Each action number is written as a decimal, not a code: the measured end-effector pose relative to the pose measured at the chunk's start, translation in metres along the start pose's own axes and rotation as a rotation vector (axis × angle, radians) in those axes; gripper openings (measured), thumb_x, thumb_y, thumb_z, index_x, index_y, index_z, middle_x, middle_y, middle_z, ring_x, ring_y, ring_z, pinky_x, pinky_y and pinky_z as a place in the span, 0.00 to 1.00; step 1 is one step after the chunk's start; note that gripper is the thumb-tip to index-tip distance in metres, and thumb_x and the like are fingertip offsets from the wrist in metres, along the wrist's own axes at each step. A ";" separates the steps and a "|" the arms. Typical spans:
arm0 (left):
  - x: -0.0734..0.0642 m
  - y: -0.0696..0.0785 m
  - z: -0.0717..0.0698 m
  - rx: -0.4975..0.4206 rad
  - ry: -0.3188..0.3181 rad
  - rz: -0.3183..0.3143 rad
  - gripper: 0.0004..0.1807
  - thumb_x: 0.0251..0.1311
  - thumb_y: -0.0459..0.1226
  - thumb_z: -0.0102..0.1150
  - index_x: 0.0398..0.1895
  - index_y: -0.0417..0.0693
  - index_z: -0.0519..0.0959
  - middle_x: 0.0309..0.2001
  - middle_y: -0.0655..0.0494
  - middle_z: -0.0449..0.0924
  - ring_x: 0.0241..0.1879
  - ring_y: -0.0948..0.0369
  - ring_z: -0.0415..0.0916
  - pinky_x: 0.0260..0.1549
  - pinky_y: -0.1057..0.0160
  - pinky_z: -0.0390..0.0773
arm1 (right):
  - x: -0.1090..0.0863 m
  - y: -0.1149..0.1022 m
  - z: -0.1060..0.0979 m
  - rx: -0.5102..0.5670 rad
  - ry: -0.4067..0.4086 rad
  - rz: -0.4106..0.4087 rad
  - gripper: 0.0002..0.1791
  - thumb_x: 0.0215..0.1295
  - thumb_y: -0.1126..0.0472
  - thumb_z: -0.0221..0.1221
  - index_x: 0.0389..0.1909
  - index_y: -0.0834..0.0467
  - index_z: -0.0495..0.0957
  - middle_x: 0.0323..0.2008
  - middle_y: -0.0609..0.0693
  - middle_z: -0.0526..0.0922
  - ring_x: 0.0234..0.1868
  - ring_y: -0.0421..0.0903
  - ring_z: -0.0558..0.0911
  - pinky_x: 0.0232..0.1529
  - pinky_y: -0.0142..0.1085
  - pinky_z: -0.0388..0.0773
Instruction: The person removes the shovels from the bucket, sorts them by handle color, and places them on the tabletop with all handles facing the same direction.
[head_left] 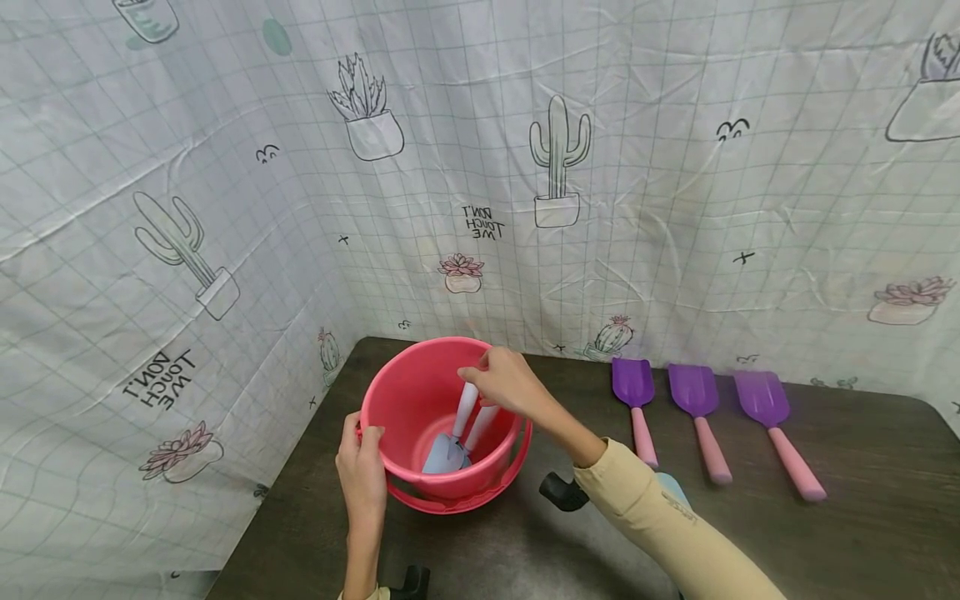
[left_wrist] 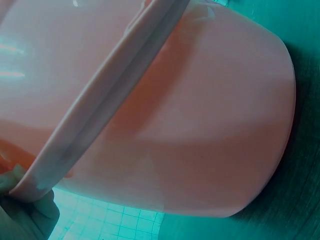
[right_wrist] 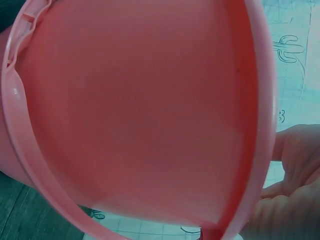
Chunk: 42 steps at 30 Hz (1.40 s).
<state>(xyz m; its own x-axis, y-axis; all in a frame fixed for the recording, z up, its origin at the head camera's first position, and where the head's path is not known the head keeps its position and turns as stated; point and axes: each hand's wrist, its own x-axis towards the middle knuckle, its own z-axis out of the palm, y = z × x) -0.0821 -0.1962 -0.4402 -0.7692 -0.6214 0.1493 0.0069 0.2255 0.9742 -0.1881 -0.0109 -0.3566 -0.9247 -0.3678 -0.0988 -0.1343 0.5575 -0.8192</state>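
A red-pink bucket [head_left: 438, 367] stands at the left of the dark table, its mouth tilted toward me and its handle [head_left: 480, 498] hanging down the near side. My left hand [head_left: 362, 472] grips the left rim, thumb inside and fingers outside. Over the far right rim reaches my right hand [head_left: 506, 382], pinching the top of the white handle of a toy shovel [head_left: 464, 408]. That shovel's pale blue blade rests low inside the bucket. Beside it leans a second white-handled shovel [head_left: 480, 429]. In the right wrist view the bucket's wall hides the shovels.
Three toy shovels with purple blades and pink handles lie in a row on the right: one nearest [head_left: 633, 385], a middle one [head_left: 694, 392] and a far one [head_left: 763, 400]. A light blue object [head_left: 672, 485] shows partly behind my right sleeve. A cactus-print curtain [head_left: 465, 150] borders the table.
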 end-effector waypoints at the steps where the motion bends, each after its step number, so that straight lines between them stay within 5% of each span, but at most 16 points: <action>1: 0.001 -0.001 0.000 0.000 -0.001 0.001 0.15 0.69 0.34 0.46 0.53 0.38 0.76 0.32 0.39 0.79 0.20 0.63 0.71 0.21 0.67 0.70 | 0.001 0.000 0.001 -0.001 0.002 0.002 0.17 0.72 0.57 0.62 0.28 0.66 0.77 0.22 0.59 0.80 0.31 0.57 0.88 0.29 0.33 0.80; 8: 0.001 -0.002 -0.001 -0.007 -0.004 0.001 0.15 0.69 0.34 0.46 0.54 0.38 0.76 0.35 0.39 0.80 0.22 0.57 0.74 0.22 0.67 0.71 | 0.007 0.000 0.004 0.016 0.002 0.022 0.23 0.72 0.57 0.62 0.18 0.57 0.66 0.15 0.52 0.71 0.29 0.57 0.87 0.30 0.34 0.81; 18: 0.000 -0.003 -0.002 -0.018 -0.010 0.008 0.15 0.69 0.34 0.46 0.55 0.38 0.76 0.37 0.39 0.80 0.24 0.53 0.76 0.23 0.67 0.72 | 0.012 -0.001 0.009 -0.006 -0.003 0.037 0.23 0.72 0.57 0.62 0.18 0.56 0.65 0.14 0.48 0.68 0.25 0.57 0.85 0.30 0.35 0.81; 24: 0.003 -0.006 -0.002 -0.001 -0.006 0.006 0.15 0.69 0.34 0.46 0.53 0.38 0.76 0.37 0.37 0.80 0.25 0.50 0.76 0.23 0.67 0.72 | 0.013 0.000 0.013 -0.107 -0.020 -0.052 0.23 0.72 0.60 0.61 0.17 0.56 0.64 0.12 0.48 0.65 0.14 0.44 0.70 0.21 0.30 0.66; 33: 0.004 -0.009 -0.004 -0.008 -0.011 0.002 0.16 0.69 0.34 0.46 0.55 0.38 0.76 0.38 0.36 0.80 0.25 0.51 0.77 0.23 0.67 0.73 | 0.011 0.002 0.022 -0.246 -0.036 -0.183 0.21 0.70 0.65 0.61 0.17 0.58 0.65 0.13 0.47 0.62 0.14 0.41 0.62 0.22 0.28 0.66; 42: 0.007 -0.012 -0.005 -0.013 -0.017 0.016 0.16 0.68 0.33 0.46 0.54 0.38 0.76 0.36 0.35 0.79 0.23 0.50 0.75 0.22 0.67 0.71 | 0.008 0.003 0.028 -0.372 -0.033 -0.251 0.20 0.69 0.67 0.61 0.15 0.61 0.74 0.19 0.52 0.73 0.41 0.51 0.74 0.29 0.35 0.79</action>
<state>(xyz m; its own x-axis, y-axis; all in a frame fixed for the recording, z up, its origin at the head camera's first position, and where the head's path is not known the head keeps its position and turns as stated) -0.0847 -0.2071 -0.4503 -0.7796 -0.6049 0.1623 0.0276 0.2258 0.9738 -0.1862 -0.0331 -0.3756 -0.8361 -0.5459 0.0546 -0.4776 0.6753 -0.5620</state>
